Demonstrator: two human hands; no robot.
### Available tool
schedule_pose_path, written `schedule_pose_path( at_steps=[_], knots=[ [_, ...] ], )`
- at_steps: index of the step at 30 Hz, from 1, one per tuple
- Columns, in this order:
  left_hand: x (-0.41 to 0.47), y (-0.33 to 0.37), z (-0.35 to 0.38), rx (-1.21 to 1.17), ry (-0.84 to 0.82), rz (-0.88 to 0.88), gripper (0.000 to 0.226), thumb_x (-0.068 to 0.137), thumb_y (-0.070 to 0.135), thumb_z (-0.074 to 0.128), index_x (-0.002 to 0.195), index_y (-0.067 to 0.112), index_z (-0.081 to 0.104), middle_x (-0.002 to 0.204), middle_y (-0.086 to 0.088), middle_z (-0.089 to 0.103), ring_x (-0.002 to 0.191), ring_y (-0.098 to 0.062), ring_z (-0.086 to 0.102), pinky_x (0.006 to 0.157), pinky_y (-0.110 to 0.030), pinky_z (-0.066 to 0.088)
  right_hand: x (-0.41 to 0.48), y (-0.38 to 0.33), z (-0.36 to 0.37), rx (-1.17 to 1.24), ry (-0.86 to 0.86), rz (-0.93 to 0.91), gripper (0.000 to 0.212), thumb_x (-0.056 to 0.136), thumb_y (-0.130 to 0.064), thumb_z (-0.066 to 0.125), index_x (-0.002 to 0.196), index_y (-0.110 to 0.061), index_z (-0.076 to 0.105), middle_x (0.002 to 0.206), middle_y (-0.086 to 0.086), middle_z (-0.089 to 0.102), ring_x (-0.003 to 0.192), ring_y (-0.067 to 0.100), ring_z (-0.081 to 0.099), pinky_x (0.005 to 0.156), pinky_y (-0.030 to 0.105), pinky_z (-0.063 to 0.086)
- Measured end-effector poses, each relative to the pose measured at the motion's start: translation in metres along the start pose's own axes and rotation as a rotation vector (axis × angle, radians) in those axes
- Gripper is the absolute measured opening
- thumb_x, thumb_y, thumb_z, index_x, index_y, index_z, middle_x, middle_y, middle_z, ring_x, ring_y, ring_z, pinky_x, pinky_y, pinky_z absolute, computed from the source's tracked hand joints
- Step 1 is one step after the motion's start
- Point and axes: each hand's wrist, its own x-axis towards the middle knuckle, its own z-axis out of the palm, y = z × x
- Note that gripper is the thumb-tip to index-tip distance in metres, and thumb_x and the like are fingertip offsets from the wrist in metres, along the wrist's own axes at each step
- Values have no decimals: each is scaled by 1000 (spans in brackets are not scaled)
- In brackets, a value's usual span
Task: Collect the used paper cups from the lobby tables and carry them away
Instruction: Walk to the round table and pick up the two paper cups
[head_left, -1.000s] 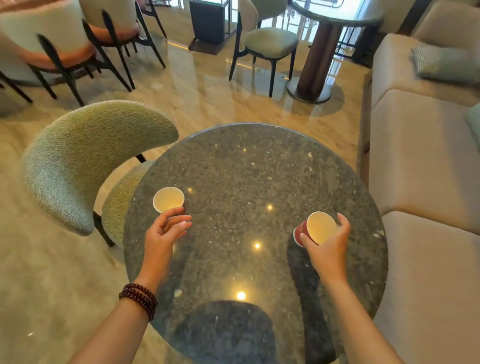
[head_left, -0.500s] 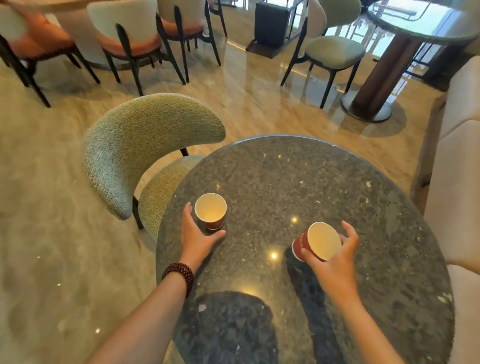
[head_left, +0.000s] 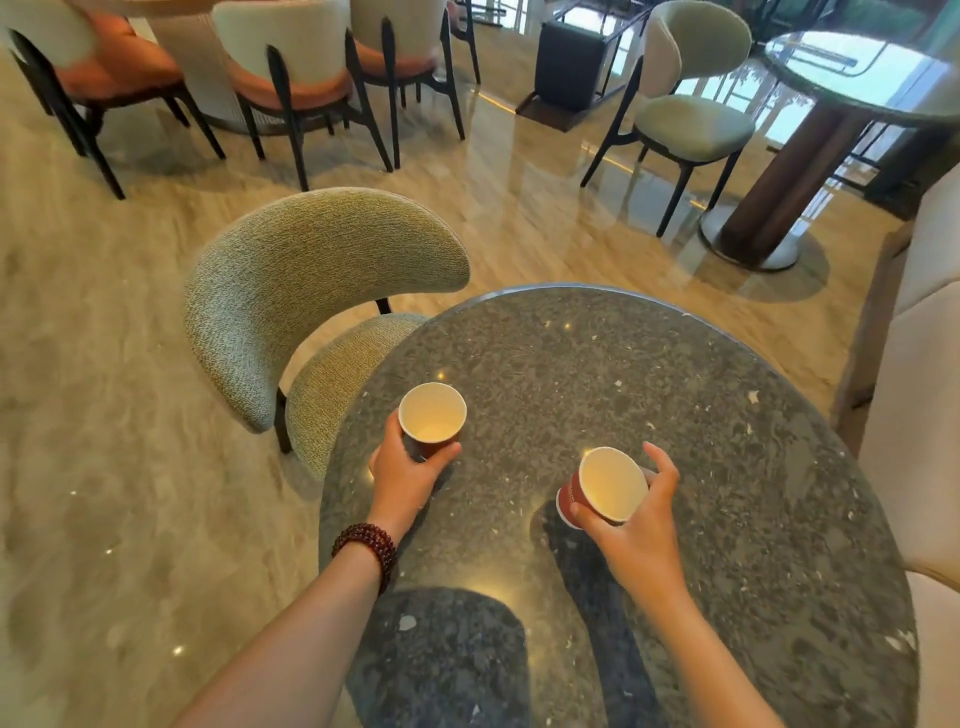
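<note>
Now the left hand (head_left: 402, 478) has closed in: half a second ago it lay against the base of its cup, and now thumb and fingers wrap the lower wall. Both cups are in hand, so judging by that, this table's pickup is all but done and the carry-off comes next. Everything plays out over the round dark speckled stone table (head_left: 675, 389), with the curved green fabric chair (head_left: 311, 270) tucked at its left edge. The right hand (head_left: 636, 535) holds its cup clear above the tabletop, thumb on the near side and fingers spread round the far side. That red paper cup with the white lining (head_left: 605, 486) is tilted, long axis leaning, base swung to the person's left and open mouth turned up toward the camera. Over on the left, the second red paper cup (head_left: 431, 418) stands upright, mouth straight up, near the table's left edge; whether its base has left the stone, I cannot tell. A dark red bead bracelet (head_left: 366, 545) rings the left wrist.
</note>
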Motion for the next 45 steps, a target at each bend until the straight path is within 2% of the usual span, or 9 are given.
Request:
schedule_pose_path(
  at_steps=[9,15,23,27,30,33,35,39,45],
  knots=[
    [-23,25,-88,110,48,112,79,68,26,83,133,24,38,122,8,52,124,-22,46,108,-50,32,-6,-90,60,67,-127,-166,99,64,-24,85,132,-43,16,119,-2,45,109,17,49,89,32,38],
    [-45,27,-170,100,64,135,74,63,41,80,124,36,38,114,17,53,119,-17,49,107,-53,31,-42,-175,131,173,-240,-305,98,64,-27,85,136,-33,18,108,-21,45,100,-8,49,89,26,37],
    [-66,6,-296,164,100,180,60,66,45,76,110,58,38,114,27,55,115,-2,49,95,-26,23,-126,-252,260,202,-393,-400,96,65,-31,84,136,-36,19,122,-4,49,113,14,52,96,38,45],
    [-69,-12,-366,164,143,149,58,68,46,76,112,56,38,113,28,55,113,5,46,93,-25,21,-167,-271,328,183,-474,-433,92,65,-32,84,129,-45,20,112,-18,47,107,5,52,87,28,43],
    [-71,-20,-407,151,192,130,60,69,47,74,116,55,37,111,30,56,115,3,44,90,-7,16,-189,-280,367,144,-537,-421,97,64,-35,84,135,-45,18,110,-35,39,113,7,46,89,23,36],
    [-71,-30,-443,114,241,105,58,71,43,71,108,68,34,104,40,53,111,18,33,89,-11,25,-206,-292,403,80,-636,-407,96,67,-34,83,140,-37,21,105,-38,37,111,2,43,82,10,35],
    [-68,-38,-464,94,271,76,57,71,43,70,108,66,34,105,34,54,114,6,36,86,-10,28,-212,-301,424,25,-721,-432,90,68,-39,81,138,-37,24,114,-30,43,117,5,44,87,12,38],
    [-57,-49,-498,73,352,58,56,65,52,67,111,62,36,108,31,55,115,-6,44,88,-14,26,-213,-320,458,-112,-809,-462,103,66,-58,74,146,-30,18,141,-10,38,133,11,32,112,43,29],
    [-12,-58,-541,55,470,56,60,63,59,72,109,64,34,109,26,57,119,-11,43,93,-19,32,-182,-352,511,-26,-896,-425,113,60,-70,64,149,-34,5,158,-7,15,142,10,18,111,34,22]
  ],
)
